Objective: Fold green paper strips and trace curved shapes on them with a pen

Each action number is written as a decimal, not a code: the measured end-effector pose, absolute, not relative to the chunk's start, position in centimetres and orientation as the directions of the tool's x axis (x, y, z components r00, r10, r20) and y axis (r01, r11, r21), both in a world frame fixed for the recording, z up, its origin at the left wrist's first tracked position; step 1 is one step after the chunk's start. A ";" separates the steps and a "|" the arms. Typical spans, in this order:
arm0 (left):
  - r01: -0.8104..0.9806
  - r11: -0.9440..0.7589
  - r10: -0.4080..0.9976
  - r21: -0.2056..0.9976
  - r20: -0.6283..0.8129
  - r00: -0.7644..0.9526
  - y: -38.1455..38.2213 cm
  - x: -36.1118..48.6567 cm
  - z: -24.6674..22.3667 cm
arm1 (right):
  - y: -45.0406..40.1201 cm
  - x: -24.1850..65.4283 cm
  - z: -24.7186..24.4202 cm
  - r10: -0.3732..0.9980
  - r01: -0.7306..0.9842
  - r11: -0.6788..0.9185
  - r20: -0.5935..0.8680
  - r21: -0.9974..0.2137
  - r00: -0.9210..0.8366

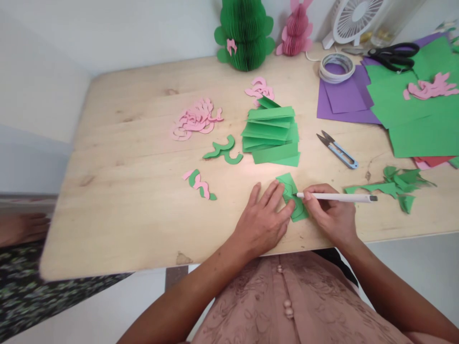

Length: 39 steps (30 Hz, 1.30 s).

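Observation:
My left hand [262, 220] lies flat, fingers spread, its fingertips pressing on a small green paper piece [298, 213]. Curved outlines are drawn on that paper. In my right hand [332, 212] is a white pen [340, 196] with a dark end, held nearly level, its tip touching the paper. Just beyond the hands sits a stack of green paper strips [272, 134]. To the left are green curved cutouts [224, 152] and a pink-and-green wavy piece [200, 185]. Blue-handled thread snips [337, 150] lie right of the stack.
Pink cutouts [197, 119] are piled farther left. At the back stand a green honeycomb paper figure [245, 36], a pink one [295, 31] and a white fan [355, 19]. Tape rolls [336, 75], black scissors [394, 56], green sheets [423, 129] and scraps [398, 184] occupy the right. Another person's hand [25, 229] is at far left.

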<state>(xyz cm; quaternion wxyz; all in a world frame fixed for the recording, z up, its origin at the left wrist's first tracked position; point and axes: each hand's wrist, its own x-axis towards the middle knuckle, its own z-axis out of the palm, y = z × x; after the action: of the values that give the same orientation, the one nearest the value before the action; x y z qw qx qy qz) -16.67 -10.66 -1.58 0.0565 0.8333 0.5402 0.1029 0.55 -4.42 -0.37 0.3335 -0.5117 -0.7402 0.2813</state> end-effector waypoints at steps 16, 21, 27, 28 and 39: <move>0.886 -0.413 0.911 0.213 0.109 0.398 -10.6 -16.7 -1.6 | -4.5 0.5 -0.5 0.941 0.560 0.329 0.213 -0.761 -0.264; 0.888 -0.409 0.913 0.212 0.100 0.396 -10.6 -16.7 -1.6 | -4.5 0.4 -0.5 0.935 0.542 0.341 0.220 -0.768 -0.278; 0.885 -0.411 0.912 0.217 0.107 0.397 -10.6 -16.7 -1.5 | -4.5 0.6 -0.4 0.963 0.541 0.265 0.197 -0.798 -0.181; 0.885 -0.411 0.912 0.219 0.111 0.396 -10.6 -16.7 -1.5 | -4.4 0.7 -0.4 0.967 0.544 0.254 0.190 -0.800 -0.172; 0.883 -0.412 0.911 0.224 0.111 0.397 -10.6 -16.7 -1.5 | -4.5 0.8 -0.5 0.958 0.557 0.279 0.188 -0.782 -0.216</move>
<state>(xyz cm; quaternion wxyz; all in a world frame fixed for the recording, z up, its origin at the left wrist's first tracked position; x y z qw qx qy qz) -16.72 -10.60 -1.52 0.0645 0.8333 0.5383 0.1085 0.75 -4.46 -0.50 0.3423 -0.5241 -0.7228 0.2928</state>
